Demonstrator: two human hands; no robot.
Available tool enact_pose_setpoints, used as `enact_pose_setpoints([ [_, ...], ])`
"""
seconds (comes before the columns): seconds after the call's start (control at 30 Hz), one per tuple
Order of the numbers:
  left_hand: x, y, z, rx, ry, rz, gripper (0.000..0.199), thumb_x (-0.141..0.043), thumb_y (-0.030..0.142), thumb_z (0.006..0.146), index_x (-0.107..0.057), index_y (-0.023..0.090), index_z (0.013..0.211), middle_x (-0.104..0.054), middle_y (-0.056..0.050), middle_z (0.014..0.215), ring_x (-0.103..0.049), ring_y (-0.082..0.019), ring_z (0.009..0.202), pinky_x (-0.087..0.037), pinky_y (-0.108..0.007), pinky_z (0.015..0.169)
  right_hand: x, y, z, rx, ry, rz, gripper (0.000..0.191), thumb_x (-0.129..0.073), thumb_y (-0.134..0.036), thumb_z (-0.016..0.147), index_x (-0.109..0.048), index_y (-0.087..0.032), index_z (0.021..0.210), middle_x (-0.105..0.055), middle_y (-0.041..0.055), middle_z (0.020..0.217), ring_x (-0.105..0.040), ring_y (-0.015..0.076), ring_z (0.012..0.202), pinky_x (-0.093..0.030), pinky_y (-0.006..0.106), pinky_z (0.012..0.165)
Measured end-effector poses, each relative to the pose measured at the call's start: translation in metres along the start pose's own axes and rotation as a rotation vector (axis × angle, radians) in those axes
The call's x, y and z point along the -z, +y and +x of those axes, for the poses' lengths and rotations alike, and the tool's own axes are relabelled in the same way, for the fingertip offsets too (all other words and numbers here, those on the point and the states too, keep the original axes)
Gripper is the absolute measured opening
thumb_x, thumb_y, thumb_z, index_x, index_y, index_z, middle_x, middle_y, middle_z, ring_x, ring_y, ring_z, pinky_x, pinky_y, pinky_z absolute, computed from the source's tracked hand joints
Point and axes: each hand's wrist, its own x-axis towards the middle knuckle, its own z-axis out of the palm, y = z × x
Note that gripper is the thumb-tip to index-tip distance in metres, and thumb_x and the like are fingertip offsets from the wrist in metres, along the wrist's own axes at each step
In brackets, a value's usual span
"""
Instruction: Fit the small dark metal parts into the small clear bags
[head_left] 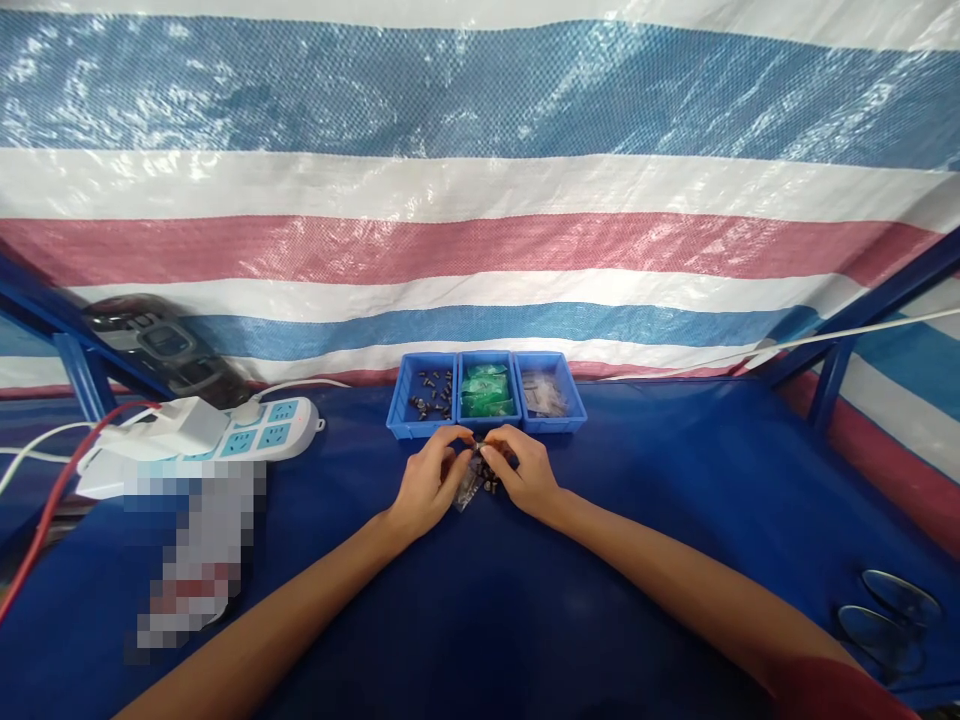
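My left hand (433, 482) and my right hand (523, 472) meet in front of the blue bins, fingertips almost touching. Closed in a pinch, my left hand has a small clear plastic bag (466, 492) at its thumb and fingertips; the bag hangs down towards the tabletop. My right hand is also pinched, beside the top of the bag, and what lies between its fingertips is too small to make out. Under its fingers is a little cluster of dark screws (490, 485), partly hidden by the hand.
Three blue bins stand in a row: screws in the left bin (401, 392), green packets (486, 392) in the middle, clear packets (544, 394) in the right. A power strip (300, 430) with cables lies left on the blue table (480, 620). Glasses (889, 620) rest at right.
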Motion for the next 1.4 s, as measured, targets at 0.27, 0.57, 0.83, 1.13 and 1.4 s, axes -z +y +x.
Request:
enact_pose_setpoints([
  [0.27,-0.001,-0.002,0.001,-0.092,0.058,0.019,0.020,-0.050,0.032,0.089,-0.057,0.021,0.104,-0.060,-0.005,0.105,-0.051,-0.005,0.054,-0.047,-0.021,0.056,0.000,0.000,0.001,0.048,-0.013,-0.029,0.027,-0.039,-0.033,0.095,-0.058,-0.018,0.083,-0.055,0.0015,0.069,-0.052,0.0133,0.061,-0.043,0.026,0.061],
  [0.57,0.001,0.001,-0.002,-0.032,0.135,0.022,0.023,-0.052,0.032,0.089,-0.063,0.020,0.104,-0.066,0.001,0.071,-0.052,-0.007,0.048,-0.045,-0.020,0.055,0.000,0.000,0.002,0.051,-0.007,-0.042,0.029,-0.040,-0.031,0.095,-0.058,-0.018,0.076,-0.055,0.0020,0.066,-0.052,0.0136,0.061,-0.041,0.025,0.060],
  [0.83,0.001,0.000,-0.002,-0.066,0.204,0.043,0.022,-0.051,0.034,0.088,-0.065,0.019,0.097,-0.068,-0.003,0.086,-0.052,-0.007,0.050,-0.046,-0.020,0.054,0.000,0.000,0.001,0.048,0.011,-0.047,0.027,-0.041,-0.030,0.094,-0.060,-0.017,0.082,-0.056,0.0030,0.070,-0.053,0.0137,0.062,-0.043,0.025,0.060],
  [1.13,-0.004,-0.009,-0.006,0.003,0.164,-0.066,0.027,-0.048,0.033,0.090,-0.052,0.019,0.113,-0.067,-0.005,0.095,-0.067,-0.013,0.070,-0.053,-0.023,0.064,-0.001,0.001,-0.001,0.070,0.019,0.010,0.019,-0.048,-0.027,0.092,-0.061,-0.019,0.103,-0.058,0.0038,0.077,-0.055,0.0139,0.066,-0.047,0.025,0.060],
  [1.4,-0.007,-0.015,-0.009,-0.040,0.079,-0.099,0.019,-0.041,0.028,0.094,-0.049,0.020,0.109,-0.064,0.001,0.076,-0.063,-0.012,0.067,-0.050,-0.022,0.063,-0.004,0.006,-0.001,0.143,0.012,0.031,0.018,-0.054,-0.029,0.090,-0.064,-0.020,0.102,-0.059,0.0040,0.079,-0.053,0.0124,0.061,-0.048,0.026,0.059],
])
